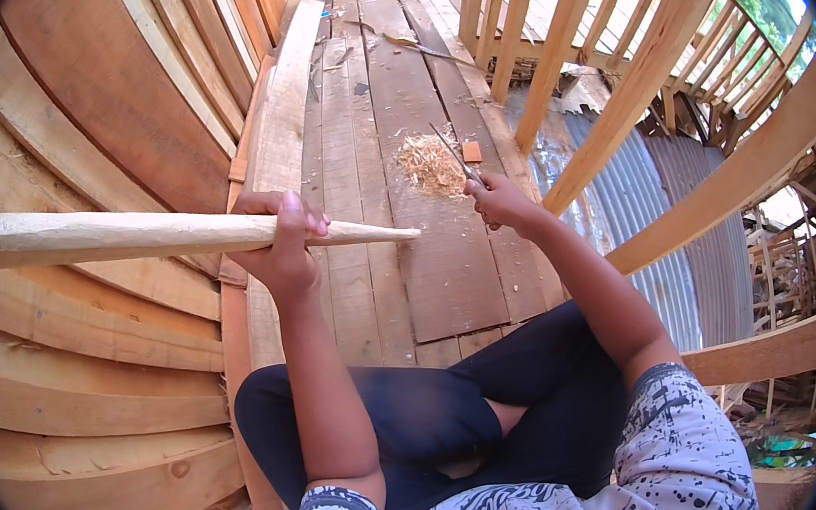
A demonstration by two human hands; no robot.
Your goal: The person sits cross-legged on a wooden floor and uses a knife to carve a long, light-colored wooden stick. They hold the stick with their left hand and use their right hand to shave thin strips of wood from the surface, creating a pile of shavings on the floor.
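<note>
"At left, where does the workpiece lie?"

"The long, pale, tapered wooden pole (123,228) lies nearly level, thick end at the view's left edge, narrow tip above the floor. The left hand (280,234) is wrapped around it, behind the tip."

"And the tool?"

"Right of the tip, the right hand (494,201) is closed around a thin, dark-bladed metal knife (449,149), handle hidden. The blade points forward, apart from the pole."

"Recommended stroke?"

"Paring the pole appears to be the step. Brace it firmly, place the left hand behind the edge, set the blade shallow, and take thin cuts toward the tip, away from the dark-trousered crossed legs (394,398)."

"Surroundings and obstructions?"

"Left: the tan wooden plank wall (93,402) may limit the thick end's swing. Centre: curled, straw-coloured wood shavings (430,165) lie on brown wooden floorboards (452,290); a small, orange-brown square block (471,152) sits just beside. Right: pale wooden railing slats (636,76) may restrict the right elbow; grey corrugated metal sheets (714,291) lie beyond."
</note>
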